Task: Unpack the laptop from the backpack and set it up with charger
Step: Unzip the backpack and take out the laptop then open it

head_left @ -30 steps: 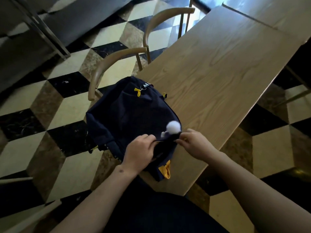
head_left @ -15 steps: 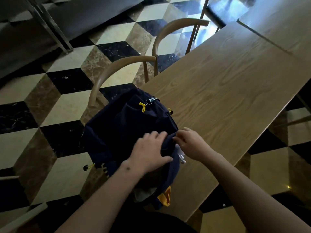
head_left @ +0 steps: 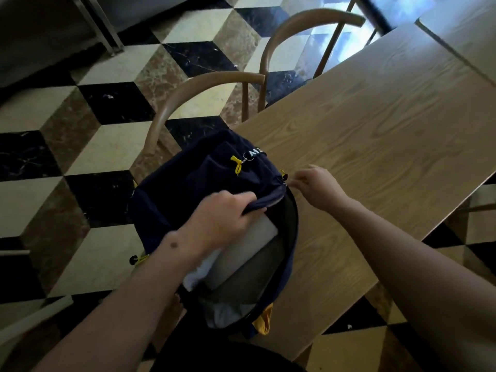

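Observation:
A dark navy backpack (head_left: 188, 194) with yellow zipper tabs lies on the near left corner of the wooden table (head_left: 375, 130). Its main compartment gapes toward me. Inside, a grey slab, the laptop (head_left: 241, 256), shows, with something white beside it. My left hand (head_left: 222, 218) grips the upper edge of the opening and holds the flap up. My right hand (head_left: 314, 183) pinches the zipper pull at the far right end of the opening, over the table. No charger is visible.
Two bentwood chairs (head_left: 204, 87) stand at the table's left side, over a checkered marble floor. A second table (head_left: 467, 30) butts against the far right end. A yellow patch (head_left: 264, 318) hangs at the bag's near end.
The zipper has run from near my left hand to the far right of the bag. The compartment now stands wide, showing the laptop. My right hand moved away along the zip.

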